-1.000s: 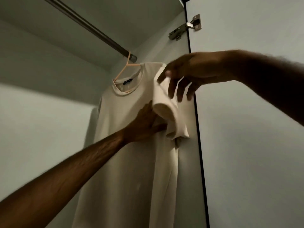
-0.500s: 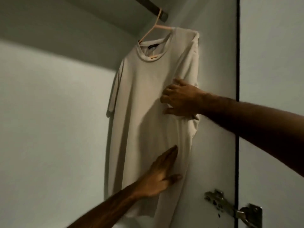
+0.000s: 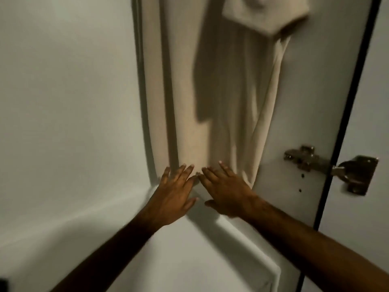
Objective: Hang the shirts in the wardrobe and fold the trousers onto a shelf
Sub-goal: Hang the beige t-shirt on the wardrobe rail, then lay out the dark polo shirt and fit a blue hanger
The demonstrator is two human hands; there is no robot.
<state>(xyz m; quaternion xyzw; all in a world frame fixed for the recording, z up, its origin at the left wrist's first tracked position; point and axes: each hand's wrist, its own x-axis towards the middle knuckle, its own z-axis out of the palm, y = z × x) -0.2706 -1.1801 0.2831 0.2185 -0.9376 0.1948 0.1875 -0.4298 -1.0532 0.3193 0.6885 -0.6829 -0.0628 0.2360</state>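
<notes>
A cream shirt [image 3: 235, 106] hangs inside the wardrobe against its right side wall; its hanger and the rail are out of frame above. One short sleeve [image 3: 265, 13] shows at the top. My left hand [image 3: 174, 194] lies flat with fingers spread on the shirt's lower hem. My right hand [image 3: 227, 186] lies flat beside it, also on the hem, fingers apart. The two hands nearly touch at the fingertips. Neither hand grips the cloth. No trousers are in view.
The white back wall [image 3: 67, 102] of the wardrobe fills the left. A white shelf [image 3: 210, 260] runs below my hands. A metal hinge [image 3: 328, 167] sits on the right side wall, next to the open door's dark edge [image 3: 347, 114].
Both hands have slid down the shirt from the sleeve and chest to the hem. The sleeve has been let go. My view has dropped, so the hanger and rail left the frame.
</notes>
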